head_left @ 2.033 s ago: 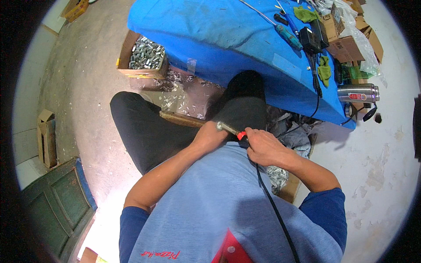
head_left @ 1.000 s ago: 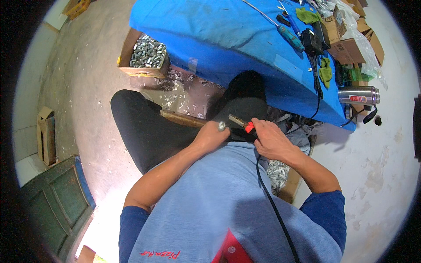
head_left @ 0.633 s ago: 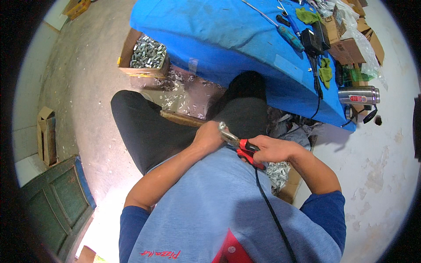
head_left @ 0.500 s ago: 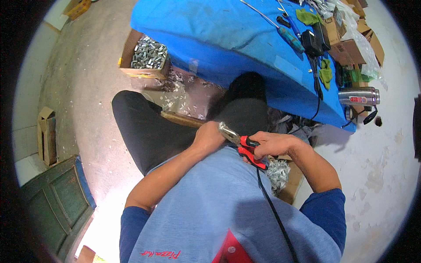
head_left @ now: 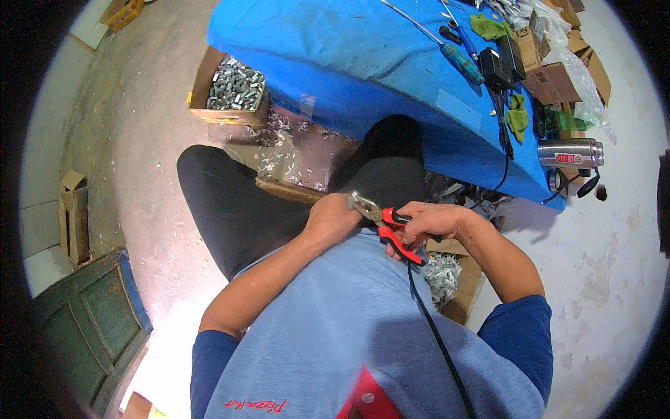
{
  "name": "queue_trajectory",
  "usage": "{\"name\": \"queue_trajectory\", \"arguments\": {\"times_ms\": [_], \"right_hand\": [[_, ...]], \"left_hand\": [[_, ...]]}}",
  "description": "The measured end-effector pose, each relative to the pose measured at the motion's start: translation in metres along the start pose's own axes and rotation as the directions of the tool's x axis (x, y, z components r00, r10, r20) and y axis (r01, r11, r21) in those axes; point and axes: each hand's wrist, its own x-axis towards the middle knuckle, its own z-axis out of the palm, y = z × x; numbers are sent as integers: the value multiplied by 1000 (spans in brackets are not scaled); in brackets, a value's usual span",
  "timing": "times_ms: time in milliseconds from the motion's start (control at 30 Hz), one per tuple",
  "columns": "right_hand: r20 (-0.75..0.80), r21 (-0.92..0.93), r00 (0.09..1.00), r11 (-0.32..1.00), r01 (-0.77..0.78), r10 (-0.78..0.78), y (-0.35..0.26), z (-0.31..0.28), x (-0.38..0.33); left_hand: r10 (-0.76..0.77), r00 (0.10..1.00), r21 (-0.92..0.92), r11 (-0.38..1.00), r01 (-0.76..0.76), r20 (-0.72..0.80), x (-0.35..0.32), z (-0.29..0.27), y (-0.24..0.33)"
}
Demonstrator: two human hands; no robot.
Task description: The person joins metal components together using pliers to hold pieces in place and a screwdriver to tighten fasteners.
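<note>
Table [head_left: 314,42]: blue-covered, top centre to right of frame.
Box [head_left: 227,116]: upper left, filled with metal pieces [head_left: 237,84].
Flask [head_left: 569,153]: on its side, right edge.
Right hand [head_left: 431,222]: centre; fingers wrapped on the pliers.
Left hand [head_left: 331,218]: centre; fingers clenched around a metal part.
Pliers [head_left: 375,214]: frame centre, red handles spread, tip at the metal part [head_left: 351,201]; bite cannot be determined.

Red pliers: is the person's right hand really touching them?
Touching. The head view shows the right hand lying directly on the upper handle of the red pliers, with no gap.
</note>
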Motion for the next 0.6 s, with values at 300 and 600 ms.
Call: {"name": "queue_trajectory", "arguments": {"times_ms": [300, 600], "right_hand": [[8, 101, 1000, 995, 10, -11, 2, -1, -4], [54, 72, 998, 997, 29, -33, 9, -2, 1]], "left_hand": [[13, 998, -48, 999, -16, -60, -2, -3, 1], [73, 993, 13, 997, -72, -93, -1, 4, -2]]}}
